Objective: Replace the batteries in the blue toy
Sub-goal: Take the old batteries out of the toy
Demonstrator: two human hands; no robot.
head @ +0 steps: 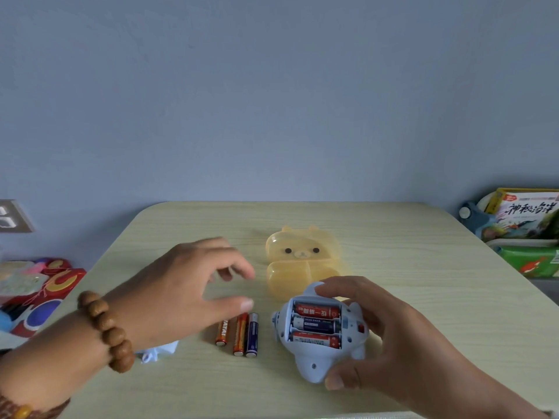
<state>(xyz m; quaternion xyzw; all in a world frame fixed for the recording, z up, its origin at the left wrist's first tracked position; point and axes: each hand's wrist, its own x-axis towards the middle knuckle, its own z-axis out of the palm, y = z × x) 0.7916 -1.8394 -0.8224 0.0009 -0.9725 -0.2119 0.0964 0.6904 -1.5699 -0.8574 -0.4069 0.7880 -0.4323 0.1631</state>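
Toy open on its back, battery bay full, cover not yet on.

Blue toy (pixel 317 355) lies underside up on the table (pixel 408 237), near the front edge, with the right hand (pixel 393 337) clamped round its right side, thumb at the near end. Three batteries (pixel 316 325) fill its open bay; three loose batteries (pixel 240 334) lie just left of it. Which set is fresh cannot be told; if the swap is made, probably only closing remains. A pale blue piece (pixel 160 352), perhaps the cover, lies partly hidden under the left wrist. The left hand (pixel 187 285) hovers above the loose batteries, fingers apart, holding nothing. A yellow bear-shaped box (pixel 302 261) sits behind the toy.
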